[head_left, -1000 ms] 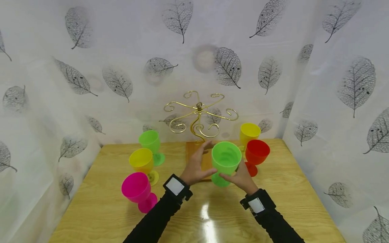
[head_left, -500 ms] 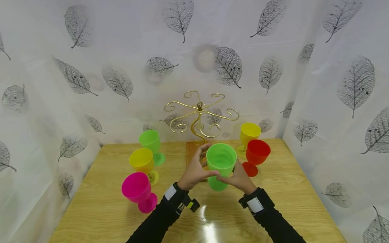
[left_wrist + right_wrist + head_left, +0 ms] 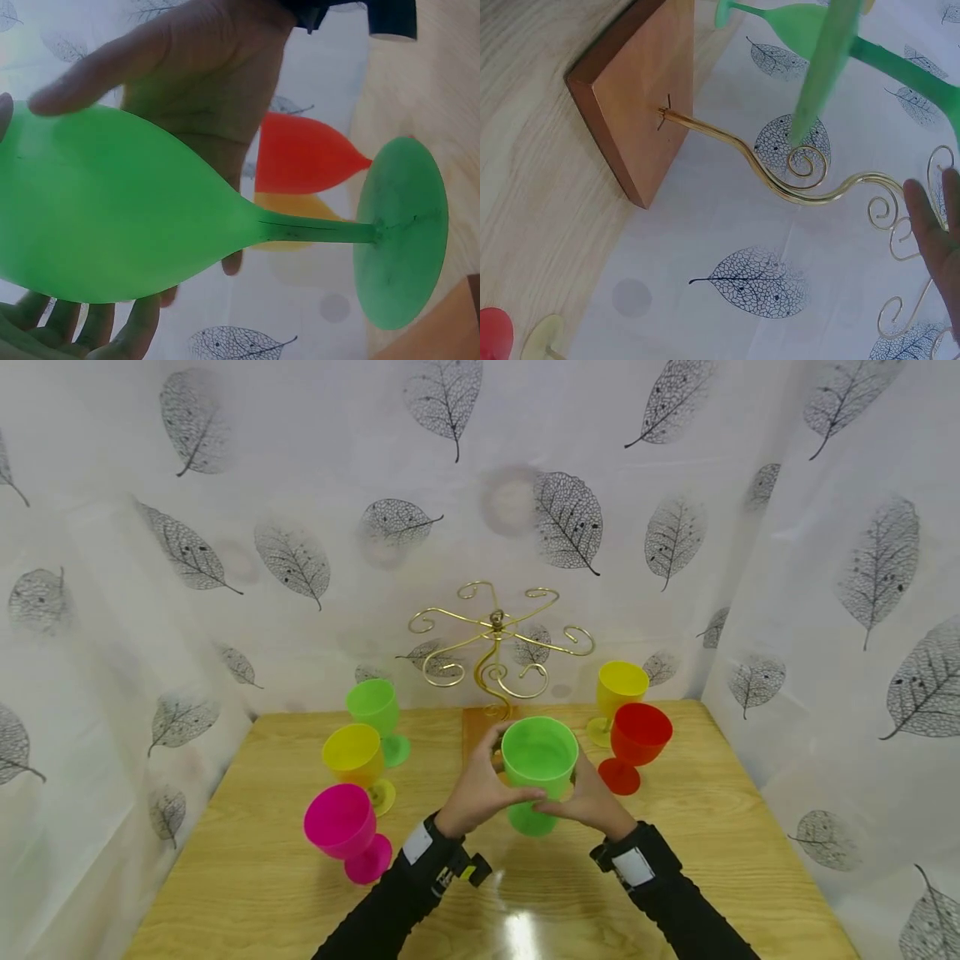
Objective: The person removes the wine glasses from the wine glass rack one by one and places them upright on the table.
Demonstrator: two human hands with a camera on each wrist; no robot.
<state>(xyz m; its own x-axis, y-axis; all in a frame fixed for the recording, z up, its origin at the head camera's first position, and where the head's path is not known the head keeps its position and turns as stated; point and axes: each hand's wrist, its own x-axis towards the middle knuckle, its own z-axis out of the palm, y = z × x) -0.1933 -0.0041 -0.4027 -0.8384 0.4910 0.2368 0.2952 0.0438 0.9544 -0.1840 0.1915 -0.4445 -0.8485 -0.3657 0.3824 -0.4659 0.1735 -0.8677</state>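
A bright green plastic goblet is held upright between both hands, in front of the gold wire stand. My left hand grips its bowl from the left, thumb across the near side. From the right, my right hand holds it, thumb low on the bowl. In the left wrist view the goblet's bowl, stem and round foot show large, with the right hand beyond. The right wrist view shows the goblet's foot near the stand's curved stem.
On the left of the wooden table stand a pink goblet, a yellow goblet and another green goblet. To the right are a red goblet and a yellow one. Behind hangs a leaf-patterned curtain.
The green goblet has moved left and slightly nearer, in front of the stand's base. My left hand has come up against it and now grips it together with the right.
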